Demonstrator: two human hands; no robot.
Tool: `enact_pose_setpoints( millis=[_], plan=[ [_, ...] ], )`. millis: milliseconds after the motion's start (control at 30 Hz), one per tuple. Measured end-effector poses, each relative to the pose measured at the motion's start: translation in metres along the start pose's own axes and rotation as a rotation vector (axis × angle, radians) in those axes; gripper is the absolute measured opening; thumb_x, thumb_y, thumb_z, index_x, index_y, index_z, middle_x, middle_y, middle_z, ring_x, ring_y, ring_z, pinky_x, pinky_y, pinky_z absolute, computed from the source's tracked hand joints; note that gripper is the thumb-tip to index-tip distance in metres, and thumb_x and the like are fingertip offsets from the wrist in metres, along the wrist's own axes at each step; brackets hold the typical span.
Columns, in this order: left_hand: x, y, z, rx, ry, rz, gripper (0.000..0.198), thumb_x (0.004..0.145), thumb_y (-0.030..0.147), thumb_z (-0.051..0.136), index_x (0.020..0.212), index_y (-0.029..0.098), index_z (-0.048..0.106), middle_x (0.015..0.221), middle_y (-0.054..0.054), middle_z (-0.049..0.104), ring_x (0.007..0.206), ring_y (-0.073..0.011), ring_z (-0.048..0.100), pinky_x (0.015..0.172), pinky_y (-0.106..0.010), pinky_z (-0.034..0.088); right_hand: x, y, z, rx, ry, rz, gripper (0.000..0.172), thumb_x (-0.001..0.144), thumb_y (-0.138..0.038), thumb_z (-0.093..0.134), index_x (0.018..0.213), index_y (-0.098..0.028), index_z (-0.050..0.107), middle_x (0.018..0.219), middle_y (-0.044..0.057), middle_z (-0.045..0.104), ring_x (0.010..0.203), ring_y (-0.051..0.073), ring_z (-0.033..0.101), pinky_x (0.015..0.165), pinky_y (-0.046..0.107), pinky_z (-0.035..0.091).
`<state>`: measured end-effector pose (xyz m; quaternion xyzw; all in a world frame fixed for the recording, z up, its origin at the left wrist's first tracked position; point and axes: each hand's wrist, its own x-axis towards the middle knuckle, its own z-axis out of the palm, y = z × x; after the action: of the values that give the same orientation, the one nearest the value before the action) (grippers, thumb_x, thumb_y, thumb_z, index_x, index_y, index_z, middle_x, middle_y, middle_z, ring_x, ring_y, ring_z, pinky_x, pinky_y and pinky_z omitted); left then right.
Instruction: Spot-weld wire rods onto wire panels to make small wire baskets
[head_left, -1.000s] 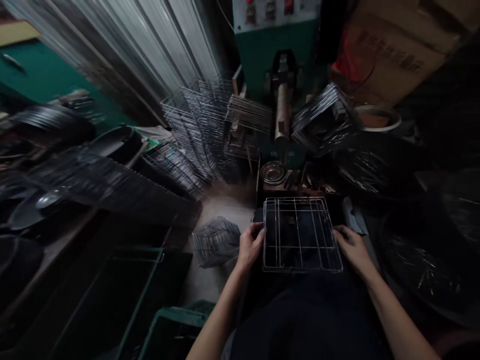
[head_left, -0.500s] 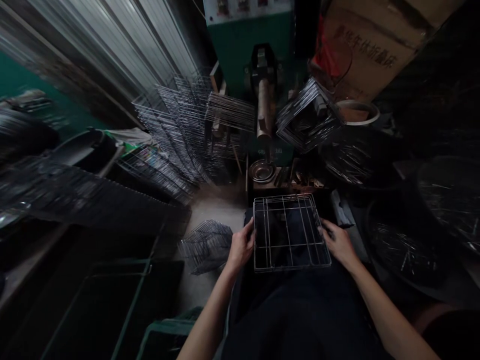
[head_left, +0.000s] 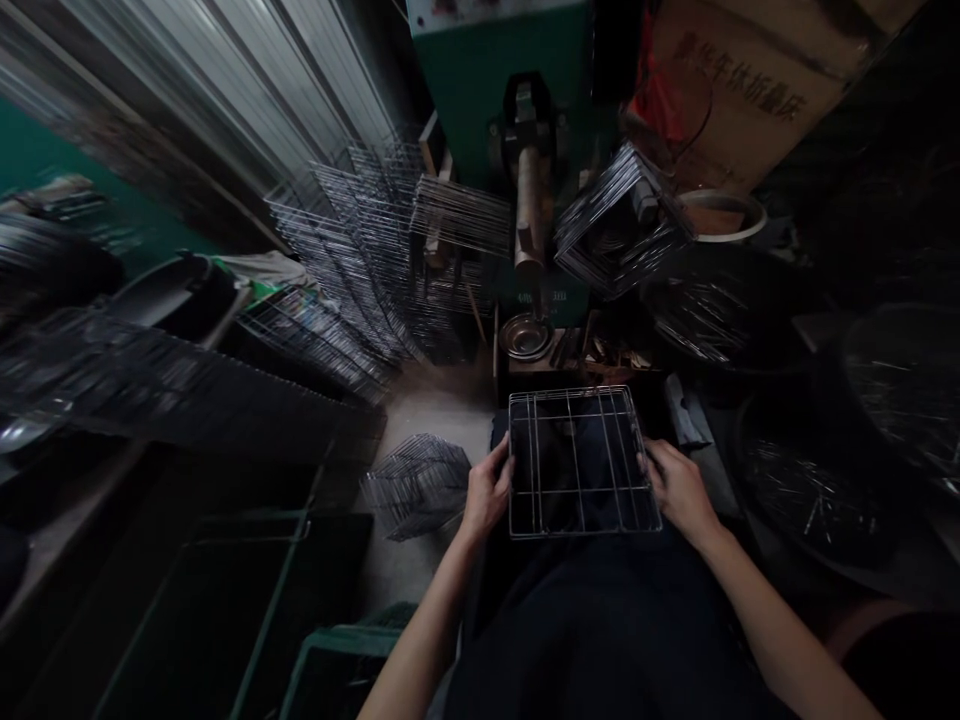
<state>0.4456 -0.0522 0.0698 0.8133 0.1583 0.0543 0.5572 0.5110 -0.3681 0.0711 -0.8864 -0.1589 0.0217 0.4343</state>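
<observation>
A square wire frame (head_left: 576, 491) lies level over my lap, with long and cross wires inside its rim. My left hand (head_left: 489, 487) grips its left edge, the thumb and fingers closed on the wire. At the opposite edge my right hand (head_left: 677, 487) holds the frame the same way. Just beyond it stands a small metal dish (head_left: 525, 338) on a shelf below the rod of a green machine (head_left: 469, 95).
Stacked wire racks (head_left: 352, 250) lean at the left, and a smaller bundle (head_left: 417, 485) sits on the floor. More square frames (head_left: 619, 225) hang right of the machine. Dark basins (head_left: 810, 490) with wire pieces stand at the right, near a cardboard box (head_left: 739, 90).
The view has shifted slightly. Both hands still hold the wire frame, which shows a little flatter, its far side a touch higher in the picture.
</observation>
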Motion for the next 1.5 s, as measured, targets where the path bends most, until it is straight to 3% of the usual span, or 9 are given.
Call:
enact_pose_setpoints(
  millis=[333,600,767,900,1000,1067,1133,1267,1500],
  plan=[
    [0.000,-0.004,-0.016,0.111,-0.145,0.063,0.055,0.089,0.037,0.060,0.140,0.019,0.054,0.135,-0.009,0.063,0.126,-0.0292,0.060,0.111,-0.046,0.045,-0.009,0.026,-0.004,0.299,-0.081,0.124,0.053,0.091,-0.052,0.057,0.129,-0.017,0.066,0.136,0.012,0.062,0.126,0.031,0.058,0.110,0.051,0.044],
    [0.023,0.023,-0.058,0.108,-0.695,0.108,0.115,0.040,0.027,0.093,0.145,0.021,0.047,0.154,-0.012,0.044,0.137,-0.0373,0.048,0.111,-0.046,0.045,-0.008,0.021,-0.053,0.171,-0.550,0.067,0.096,0.076,-0.051,0.078,0.156,-0.027,0.031,0.160,0.006,0.032,0.145,0.035,0.033,0.117,0.051,0.032],
    [0.021,0.016,-0.046,0.267,-0.597,0.130,0.130,0.035,0.029,0.095,0.151,0.016,0.038,0.155,-0.018,0.040,0.137,-0.0411,0.046,0.108,-0.050,0.046,-0.007,0.026,-0.041,0.099,-0.516,-0.006,0.102,0.078,-0.054,0.075,0.160,-0.024,0.020,0.164,0.007,0.021,0.149,0.032,0.024,0.123,0.049,0.019],
    [0.034,0.014,-0.062,0.129,-0.671,0.116,0.106,0.049,0.034,0.091,0.145,0.021,0.047,0.122,-0.012,0.069,0.103,-0.0286,0.071,0.087,-0.043,0.059,-0.010,0.029,-0.039,0.182,-0.471,0.036,0.106,0.073,-0.051,0.081,0.158,-0.026,0.024,0.157,0.010,0.038,0.141,0.033,0.039,0.118,0.047,0.031],
    [0.064,0.036,-0.081,0.071,-0.565,0.015,0.083,0.065,0.039,0.082,0.140,0.019,0.053,0.096,-0.006,0.071,0.072,-0.0167,0.067,0.071,-0.035,0.059,-0.022,0.024,-0.030,0.349,-0.342,0.206,0.106,0.068,-0.050,0.084,0.155,-0.023,0.030,0.120,0.008,0.066,0.103,0.025,0.064,0.090,0.038,0.053],
    [0.089,0.064,-0.083,0.072,-0.442,0.049,0.083,0.070,0.041,0.080,0.143,0.017,0.049,0.099,-0.005,0.068,0.075,-0.0144,0.064,0.076,-0.033,0.057,-0.031,0.020,-0.017,0.538,-0.162,0.326,0.097,0.068,-0.050,0.083,0.148,-0.022,0.038,0.092,0.001,0.067,0.079,0.018,0.062,0.071,0.030,0.053],
    [0.114,0.096,-0.072,0.087,-0.449,0.125,0.087,0.070,0.042,0.080,0.145,0.016,0.045,0.107,-0.007,0.068,0.087,-0.0164,0.064,0.086,-0.036,0.054,-0.041,0.017,-0.001,0.744,0.067,0.443,0.079,0.071,-0.052,0.079,0.138,-0.021,0.049,0.079,-0.003,0.062,0.066,0.013,0.056,0.061,0.024,0.047],
    [0.156,0.142,-0.022,0.242,-0.802,0.108,0.097,0.066,0.044,0.084,0.149,0.018,0.040,0.126,-0.013,0.065,0.112,-0.0267,0.062,0.100,-0.045,0.047,-0.062,0.019,0.017,1.070,0.369,0.718,0.051,0.074,-0.051,0.073,0.113,-0.019,0.067,0.072,-0.002,0.064,0.055,0.010,0.050,0.049,0.021,0.040],
    [0.190,0.138,0.046,0.370,-1.202,-0.078,0.093,0.066,0.054,0.077,0.147,0.025,0.042,0.138,-0.010,0.062,0.125,-0.0293,0.058,0.100,-0.040,0.046,-0.117,0.025,0.005,1.219,0.252,0.741,0.047,0.071,-0.045,0.083,0.109,-0.020,0.072,0.106,0.010,0.074,0.093,0.021,0.068,0.084,0.033,0.052]
  ],
)
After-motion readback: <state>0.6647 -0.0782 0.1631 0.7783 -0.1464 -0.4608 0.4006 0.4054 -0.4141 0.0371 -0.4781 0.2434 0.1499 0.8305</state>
